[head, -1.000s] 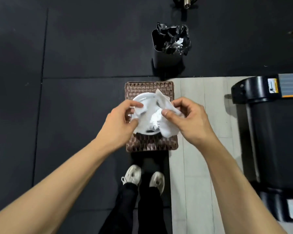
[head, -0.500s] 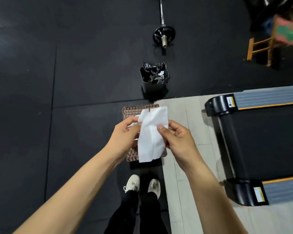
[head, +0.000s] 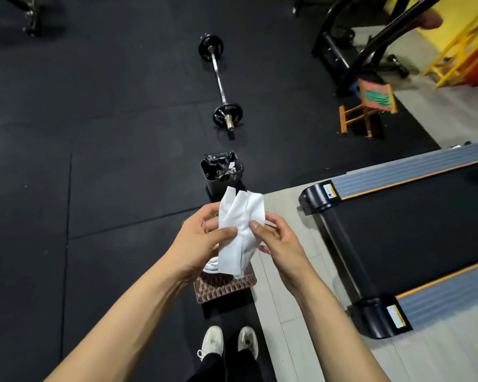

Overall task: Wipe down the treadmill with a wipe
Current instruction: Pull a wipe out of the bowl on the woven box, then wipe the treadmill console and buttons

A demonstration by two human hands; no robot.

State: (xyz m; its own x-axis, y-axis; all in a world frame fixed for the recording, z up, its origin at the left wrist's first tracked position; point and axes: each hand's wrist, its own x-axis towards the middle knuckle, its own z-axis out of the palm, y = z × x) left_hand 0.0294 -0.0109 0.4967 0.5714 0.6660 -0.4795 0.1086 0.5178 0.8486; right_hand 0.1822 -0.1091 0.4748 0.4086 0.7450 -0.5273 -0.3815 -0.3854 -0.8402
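Got the wipe (head: 239, 232) pinched between left hand (head: 198, 244) and right hand (head: 278, 244). Treadmill (head: 414, 232) off to the right, running lengthwise rightward, closer to right hand.

A white wipe (head: 239, 232) is held up in the air, crumpled and partly unfolded, its upper corners fanned upward and its lower edge hanging down; it is pinched at mid-height from both sides. The treadmill (head: 414, 235) is seen to the right on the pale floor: black belt, grey side rails edged in orange, black end caps with warning stickers.
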